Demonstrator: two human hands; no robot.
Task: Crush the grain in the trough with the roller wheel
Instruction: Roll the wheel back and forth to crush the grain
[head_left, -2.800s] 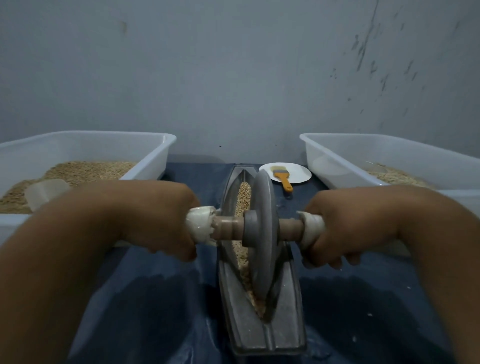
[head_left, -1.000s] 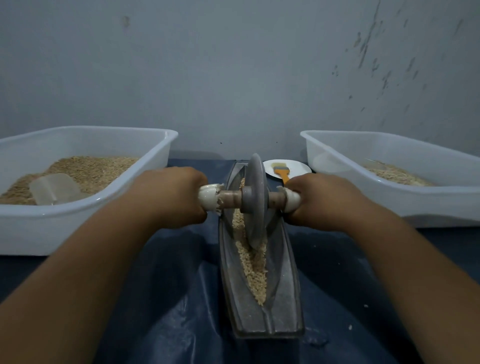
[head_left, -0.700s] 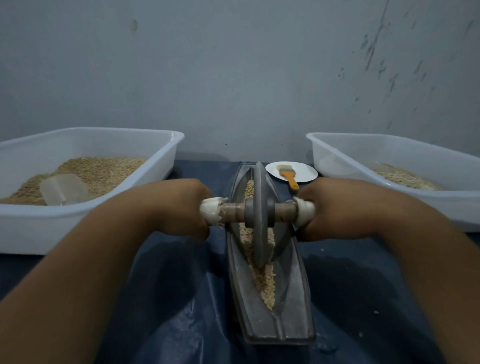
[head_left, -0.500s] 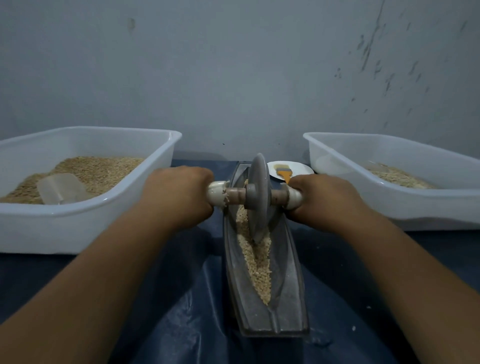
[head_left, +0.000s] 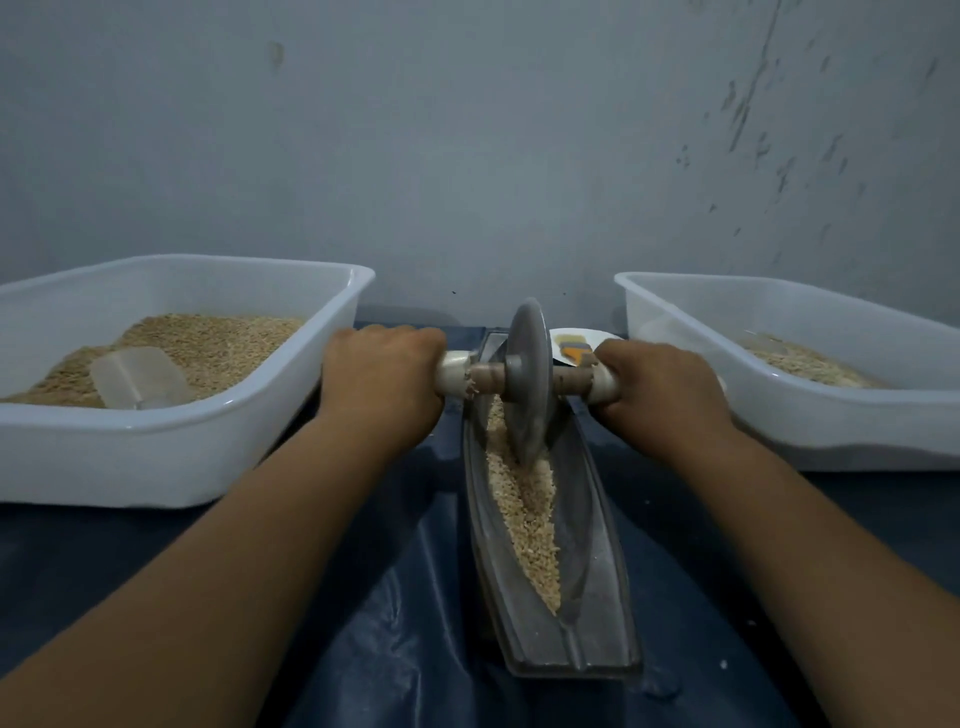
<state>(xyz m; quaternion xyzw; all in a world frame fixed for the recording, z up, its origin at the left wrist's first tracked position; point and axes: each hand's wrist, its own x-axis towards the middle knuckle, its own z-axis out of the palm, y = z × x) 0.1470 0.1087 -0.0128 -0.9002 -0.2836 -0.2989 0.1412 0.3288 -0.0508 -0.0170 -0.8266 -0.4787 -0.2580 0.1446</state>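
Observation:
A grey metal roller wheel (head_left: 527, 379) stands on edge in the far half of a long boat-shaped metal trough (head_left: 597, 561). Pale grain (head_left: 527, 514) lies along the trough's groove in front of the wheel. A wooden axle with white handle ends runs through the wheel. My left hand (head_left: 382, 382) grips the left handle and my right hand (head_left: 660, 387) grips the right one. Both arms are stretched forward. The trough's far end is hidden behind the wheel.
A white tub (head_left: 156, 457) of grain with a clear scoop (head_left: 137, 376) stands at the left. Another white tub (head_left: 831, 431) holding a little grain stands at the right. A white plate (head_left: 584, 338) with an orange-handled brush (head_left: 574, 351) lies behind the trough. Dark blue sheeting (head_left: 389, 623) covers the table.
The wheel has rolled back and forth along the trough: near me at first, then away, nearer again, and now at the far end with my arms extended.

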